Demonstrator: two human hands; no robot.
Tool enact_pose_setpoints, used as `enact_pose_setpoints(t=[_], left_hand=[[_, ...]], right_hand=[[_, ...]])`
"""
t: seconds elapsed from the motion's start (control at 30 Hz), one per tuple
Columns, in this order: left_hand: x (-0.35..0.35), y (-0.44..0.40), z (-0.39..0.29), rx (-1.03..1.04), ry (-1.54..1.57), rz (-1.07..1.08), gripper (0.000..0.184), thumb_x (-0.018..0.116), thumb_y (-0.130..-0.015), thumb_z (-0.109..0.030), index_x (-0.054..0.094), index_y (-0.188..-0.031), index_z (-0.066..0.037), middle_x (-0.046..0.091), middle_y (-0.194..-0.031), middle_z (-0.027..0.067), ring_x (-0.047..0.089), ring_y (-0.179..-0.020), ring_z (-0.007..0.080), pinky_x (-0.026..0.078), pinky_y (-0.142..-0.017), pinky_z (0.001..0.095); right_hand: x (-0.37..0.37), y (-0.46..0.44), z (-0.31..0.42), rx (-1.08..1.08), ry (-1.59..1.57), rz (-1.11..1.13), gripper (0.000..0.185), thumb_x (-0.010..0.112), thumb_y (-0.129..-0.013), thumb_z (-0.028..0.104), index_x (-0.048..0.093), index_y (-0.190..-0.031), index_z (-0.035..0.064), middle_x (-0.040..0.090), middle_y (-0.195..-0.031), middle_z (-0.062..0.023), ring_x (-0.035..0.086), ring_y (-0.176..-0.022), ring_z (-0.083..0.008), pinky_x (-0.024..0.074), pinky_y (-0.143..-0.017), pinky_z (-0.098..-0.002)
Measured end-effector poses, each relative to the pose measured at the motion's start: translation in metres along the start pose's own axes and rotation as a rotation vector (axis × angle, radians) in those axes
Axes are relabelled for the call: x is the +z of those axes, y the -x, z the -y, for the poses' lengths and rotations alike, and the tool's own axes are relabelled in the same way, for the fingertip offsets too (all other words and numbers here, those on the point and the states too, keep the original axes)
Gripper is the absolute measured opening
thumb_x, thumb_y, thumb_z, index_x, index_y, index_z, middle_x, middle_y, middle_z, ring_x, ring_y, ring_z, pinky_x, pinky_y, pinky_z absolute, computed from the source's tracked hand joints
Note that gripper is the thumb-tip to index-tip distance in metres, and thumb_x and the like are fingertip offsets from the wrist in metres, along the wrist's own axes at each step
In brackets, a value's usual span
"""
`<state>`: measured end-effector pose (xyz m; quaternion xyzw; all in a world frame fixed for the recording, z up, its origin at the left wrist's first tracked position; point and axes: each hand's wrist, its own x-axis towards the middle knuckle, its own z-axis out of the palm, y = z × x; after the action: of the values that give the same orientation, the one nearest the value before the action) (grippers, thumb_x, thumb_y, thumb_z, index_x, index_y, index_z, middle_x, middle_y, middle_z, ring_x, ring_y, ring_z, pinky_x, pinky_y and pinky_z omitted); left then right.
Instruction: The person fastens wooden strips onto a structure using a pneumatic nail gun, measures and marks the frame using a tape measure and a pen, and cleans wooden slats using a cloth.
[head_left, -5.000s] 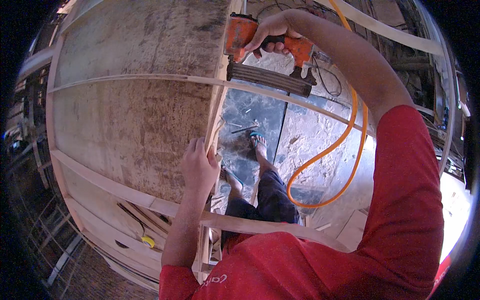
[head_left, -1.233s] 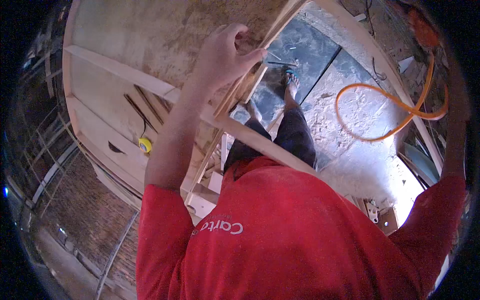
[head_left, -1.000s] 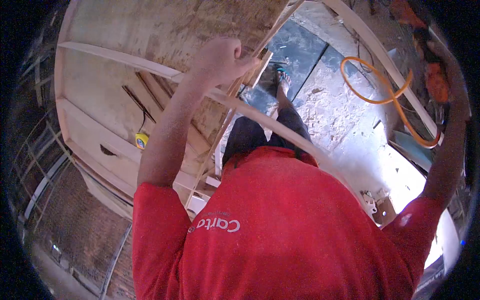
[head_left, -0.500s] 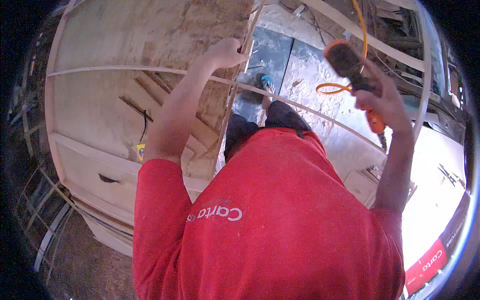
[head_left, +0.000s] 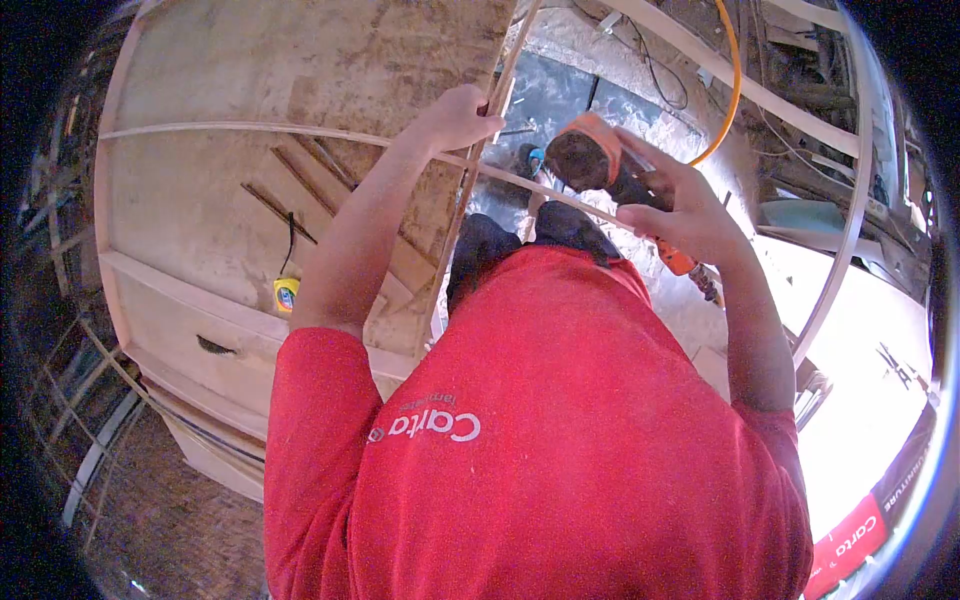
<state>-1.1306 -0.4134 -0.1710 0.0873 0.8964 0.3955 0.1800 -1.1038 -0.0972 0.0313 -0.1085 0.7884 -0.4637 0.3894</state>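
My left hand (head_left: 462, 118) is closed on the upright wooden strip (head_left: 508, 62) along the inner edge of the plywood panel, just above where a thin cross strip (head_left: 560, 187) meets it. In my right hand (head_left: 690, 210) is an orange and black air nail gun (head_left: 585, 155), held by its handle. Its rounded orange head points left toward the strips, and a metal fitting hangs below my grip. The nose of the nail gun is hard to make out. Some open space separates the tool from my left hand.
Loose wooden strips (head_left: 375, 225) and a yellow tape measure (head_left: 286, 293) lie on the plywood panel (head_left: 200, 200) at left. An orange air hose (head_left: 735, 90) runs down behind my right hand. Curved-looking wooden rails (head_left: 850, 230) frame the right side. A white panel (head_left: 860, 390) stands beyond.
My right hand has brought the nail gun leftward, closer to the strips and my left hand. The hose loop has swung out of sight. My left hand keeps its hold on the strip.
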Motion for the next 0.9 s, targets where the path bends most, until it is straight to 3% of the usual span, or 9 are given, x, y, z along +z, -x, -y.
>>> enact_pose_setpoints(t=[0.13,0.2,0.33,0.37,0.47,0.57,0.7,0.77,0.9], left_hand=[[0.006,0.000,0.003,-0.013,0.134,0.021,0.045,0.071,-0.086,-0.043,0.070,-0.084,0.002,0.066,-0.068,0.0139,0.060,-0.063,0.0213,0.046,-0.061,0.0413],[0.008,0.001,0.004,-0.018,0.165,-0.007,0.045,0.073,-0.084,-0.042,0.068,-0.079,0.003,0.065,-0.066,0.0160,0.061,-0.060,0.0240,0.046,-0.059,0.0421],[0.012,0.004,0.009,0.064,0.178,-0.101,0.047,0.076,-0.083,-0.043,0.066,-0.071,0.002,0.059,-0.060,0.0163,0.054,-0.054,0.0250,0.042,-0.053,0.0423],[0.012,0.006,0.010,0.056,0.182,-0.113,0.047,0.076,-0.083,-0.043,0.066,-0.071,0.002,0.059,-0.060,0.0163,0.054,-0.054,0.0250,0.042,-0.053,0.0423],[0.016,0.005,0.017,0.054,0.169,-0.154,0.050,0.075,-0.083,-0.045,0.064,-0.068,0.001,0.056,-0.057,0.0155,0.048,-0.051,0.0243,0.039,-0.051,0.0428],[0.013,0.002,0.021,0.055,0.047,-0.054,0.053,0.075,-0.083,-0.045,0.061,-0.065,0.002,0.051,-0.054,0.0136,0.046,-0.050,0.0208,0.037,-0.050,0.0425],[0.008,0.010,0.009,-0.011,0.136,0.001,0.052,0.076,-0.083,-0.042,0.058,-0.063,0.002,0.046,-0.052,0.0105,0.044,-0.050,0.0164,0.035,-0.048,0.0415],[0.004,0.010,0.004,-0.100,0.164,0.003,0.050,0.077,-0.083,-0.041,0.060,-0.064,0.002,0.047,-0.052,0.0103,0.043,-0.051,0.0160,0.034,-0.048,0.0415],[0.006,0.009,0.005,-0.007,0.136,-0.044,0.044,0.079,-0.080,-0.037,0.065,-0.070,0.004,0.055,-0.056,0.0130,0.048,-0.051,0.0194,0.037,-0.049,0.0421]], right_hand=[[0.006,-0.006,-0.003,0.047,0.087,0.124,0.076,0.072,-0.090,0.027,0.039,-0.157,0.0142,0.066,-0.089,-0.0003,0.053,-0.069,-0.0083,0.0479,-0.065,-0.0257],[0.008,-0.009,0.001,0.066,0.092,0.166,0.074,0.070,-0.091,0.031,0.039,-0.157,0.0155,0.065,-0.085,-0.0002,0.051,-0.065,-0.0092,0.0464,-0.064,-0.0262],[0.014,-0.020,0.006,-0.172,0.350,0.291,0.078,0.074,-0.088,0.033,0.039,-0.157,0.0215,0.067,-0.081,-0.0127,0.057,-0.073,-0.0134,0.0459,-0.067,-0.0319],[0.015,-0.021,0.013,-0.115,0.404,0.328,0.076,0.074,-0.087,0.028,0.040,-0.155,0.0195,0.062,-0.113,-0.0141,0.063,-0.093,-0.0239,0.0486,-0.083,-0.0367],[0.014,-0.027,0.018,-0.044,0.494,0.401,0.075,0.075,-0.086,0.023,0.042,-0.153,0.0176,0.056,-0.146,-0.0150,0.068,-0.113,-0.0341,0.0508,-0.101,-0.0410],[0.007,-0.036,0.004,-0.049,0.330,0.402,0.079,0.077,-0.084,0.025,0.041,-0.154,0.0193,0.067,-0.128,-0.0193,0.072,-0.104,-0.0322,0.0536,-0.095,-0.0404],[-0.016,-0.049,0.002,-0.045,0.318,0.420,0.083,0.078,-0.084,0.021,0.038,-0.157,0.0221,0.073,-0.117,-0.0151,0.074,-0.097,-0.0258,0.0547,-0.089,-0.0381],[-0.027,-0.055,0.010,-0.039,0.314,0.439,0.085,0.079,-0.083,0.019,0.038,-0.157,0.0235,0.074,-0.116,-0.0148,0.073,-0.097,-0.0252,0.0551,-0.088,-0.0377],[-0.045,-0.068,0.020,0.052,0.294,0.498,0.094,0.083,-0.079,0.015,0.034,-0.158,0.0283,0.074,-0.116,-0.0120,0.073,-0.099,-0.0271,0.0566,-0.086,-0.0382]])
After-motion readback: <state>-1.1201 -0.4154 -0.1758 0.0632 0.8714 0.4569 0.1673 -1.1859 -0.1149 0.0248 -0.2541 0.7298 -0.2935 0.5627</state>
